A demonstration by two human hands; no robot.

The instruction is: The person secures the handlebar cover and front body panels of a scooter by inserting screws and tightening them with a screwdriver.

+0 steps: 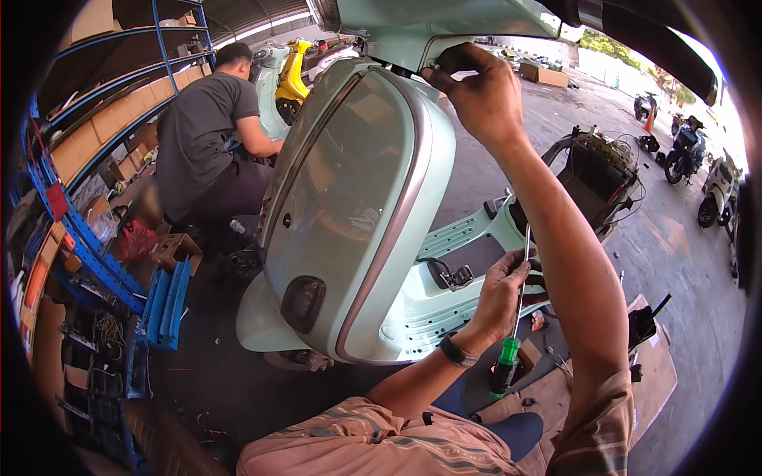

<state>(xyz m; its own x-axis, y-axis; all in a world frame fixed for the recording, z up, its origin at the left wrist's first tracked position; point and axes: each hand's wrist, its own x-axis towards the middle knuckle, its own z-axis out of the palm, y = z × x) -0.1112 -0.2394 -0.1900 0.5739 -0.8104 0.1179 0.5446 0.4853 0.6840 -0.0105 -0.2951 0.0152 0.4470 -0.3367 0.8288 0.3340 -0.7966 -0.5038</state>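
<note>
My left hand (pixel 505 293), with a dark watch (pixel 459 350) on the wrist, holds a screwdriver (pixel 506 355) by its metal shaft, green-and-black handle hanging down. My right hand (pixel 482 89) is raised at the top of the mint-green scooter (pixel 439 151). Its thumb and forefinger are pinched at the neck, just under the handlebar cover (pixel 468 22); what lies between the fingertips is too small to make out. Below it stands the scooter's front panel (pixel 333 214), grey-looking with a metallic trim strip. The footboard (pixel 425 321) stretches behind, with a black pedal-like part (pixel 452 274) on it.
A co-worker (pixel 208 143) crouches at the left beside other scooters, one of them yellow (pixel 294 75). Blue shelving (pixel 95 262) with boxes runs along the left. A dark open part with loose wires (pixel 599 170) and flattened cardboard (pixel 655 357) are at the right. Motorbikes (pixel 686 151) are parked beyond.
</note>
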